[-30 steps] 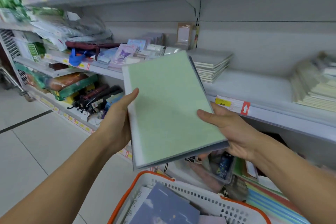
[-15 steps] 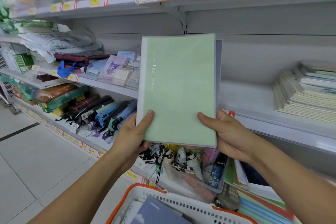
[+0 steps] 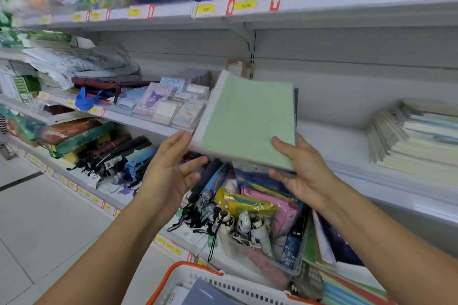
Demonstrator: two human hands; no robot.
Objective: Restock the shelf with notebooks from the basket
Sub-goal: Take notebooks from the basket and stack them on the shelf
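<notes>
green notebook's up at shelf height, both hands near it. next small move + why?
Probably carry the green notebook forward and lay it on the bare stretch of shelf behind it. The right hand grips its near corner, while the left hand is open at the left edge. It is tilted over that gap, left of the stacked notebooks.

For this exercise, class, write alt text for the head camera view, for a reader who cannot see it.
A person's right hand grips a green notebook before a white store shelf, while the open left hand touches its left edge. A stack of notebooks lies on the shelf to the right, and an orange-rimmed basket sits below.
</notes>
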